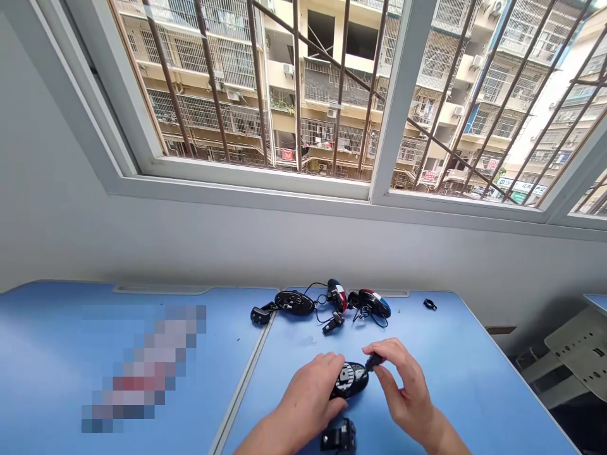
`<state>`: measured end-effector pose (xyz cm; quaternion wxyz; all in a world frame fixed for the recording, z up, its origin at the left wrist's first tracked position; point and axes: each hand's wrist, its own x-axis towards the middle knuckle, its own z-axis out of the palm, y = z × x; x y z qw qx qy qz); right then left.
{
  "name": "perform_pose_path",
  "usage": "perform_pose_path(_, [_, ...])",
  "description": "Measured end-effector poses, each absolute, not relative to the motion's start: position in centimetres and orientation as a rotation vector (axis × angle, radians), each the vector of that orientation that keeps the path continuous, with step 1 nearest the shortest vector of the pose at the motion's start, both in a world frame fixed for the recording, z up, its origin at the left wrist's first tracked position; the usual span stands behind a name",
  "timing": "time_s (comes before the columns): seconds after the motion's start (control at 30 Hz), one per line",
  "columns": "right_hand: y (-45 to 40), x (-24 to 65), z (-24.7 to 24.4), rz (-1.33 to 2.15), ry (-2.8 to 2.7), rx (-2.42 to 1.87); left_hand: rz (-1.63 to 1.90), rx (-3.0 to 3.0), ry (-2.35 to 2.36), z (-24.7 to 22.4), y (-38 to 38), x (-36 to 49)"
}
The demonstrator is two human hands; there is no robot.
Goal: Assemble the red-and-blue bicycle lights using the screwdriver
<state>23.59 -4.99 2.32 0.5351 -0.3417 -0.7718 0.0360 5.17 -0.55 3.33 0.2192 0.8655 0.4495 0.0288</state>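
Observation:
My left hand (313, 388) is closed around a black oval device (353, 380) with a silver-striped grille, which looks like a bicycle horn. Its rounded end sticks out to the right of my fingers, while the other end is hidden under them. Between thumb and fingertips, my right hand (403, 385) pinches a small black part (374, 361) at the device's right end. Whether that part is fixed to the device or separate, I cannot tell. Just below my left hand, a black clamp-like piece (340, 436) lies on the table.
Toward the back of the blue table (190, 360) lie another black oval device (294, 303), two devices with red, white and blue fronts (337, 295), cables and a small black switch box (333, 323). A black ring (430, 304) is at right. A seam (244, 376) divides the tabletop; a barred window (294, 95) is behind.

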Motion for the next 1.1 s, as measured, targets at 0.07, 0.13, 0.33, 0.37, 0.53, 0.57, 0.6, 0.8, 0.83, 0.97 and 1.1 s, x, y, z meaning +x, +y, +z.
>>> perform_pose_path(0.07, [-5.1,23.4,2.3,0.116,-1.850,-0.802,0.083,2.395,1.247,3.2,-0.5,5.2])
perform_pose_path(0.13, [-5.0,23.1,2.1,0.129,-1.844,-0.803,0.087,2.398,1.237,3.2,-0.5,5.2])
perform_pose_path(0.33, [-4.6,23.2,1.7,0.030,-1.746,-0.871,0.071,2.388,1.248,3.5,-0.6,5.2])
perform_pose_path(0.37, [-4.6,23.4,1.8,0.026,-1.738,-0.882,0.065,2.385,1.250,3.6,-0.7,5.2])
perform_pose_path(0.53, [-5.0,24.5,2.4,0.097,-1.797,-0.835,0.066,2.385,1.242,3.7,-0.6,5.2])
perform_pose_path(0.57, [-5.1,24.6,2.4,0.133,-1.807,-0.831,0.069,2.386,1.240,3.7,-0.6,5.2])
perform_pose_path(0.6, [-5.2,24.7,2.4,0.172,-1.808,-0.837,0.073,2.386,1.240,3.6,-0.6,5.2])
perform_pose_path(0.8, [-5.4,24.4,2.1,0.142,-1.790,-0.869,0.087,2.386,1.244,3.2,-0.5,5.1])
perform_pose_path(0.83, [-5.3,24.3,2.1,0.103,-1.791,-0.876,0.084,2.387,1.243,3.2,-0.5,5.1])
perform_pose_path(0.97, [-5.2,24.3,2.2,0.030,-1.788,-0.882,0.085,2.384,1.238,3.3,-0.5,5.2])
perform_pose_path(1.1, [-5.2,24.5,2.3,0.077,-1.849,-0.822,0.081,2.378,1.240,3.3,-0.5,5.2])
